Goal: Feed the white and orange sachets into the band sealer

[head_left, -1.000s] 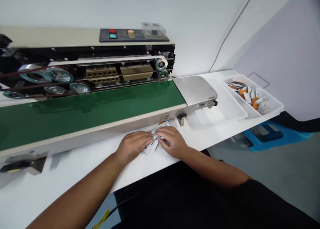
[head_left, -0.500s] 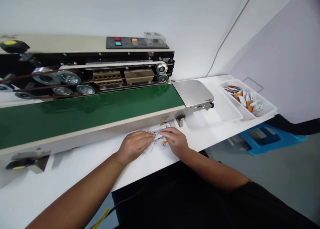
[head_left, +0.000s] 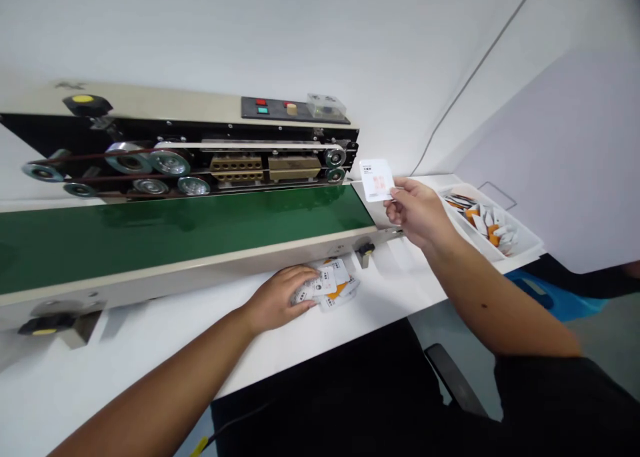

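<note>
Your right fingers and thumb pinch a card (head_left: 377,180), your right hand (head_left: 417,207) raising it by the belt's (head_left: 200,227) right end, while your left hand (head_left: 283,297) curls its fingers over packets (head_left: 341,289) in front of the belt.

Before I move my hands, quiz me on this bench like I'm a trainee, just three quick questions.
1. Multiple choice: the printed piece in the right hand is mostly A, blue; B, white; C, green.
2. True or false: the left hand touches the pile of pieces.
3. Fill in the blank: seen from the camera, the white bin sits to the ____ of the conveyor belt.

Key: 1, B; 2, true; 3, right.
</note>
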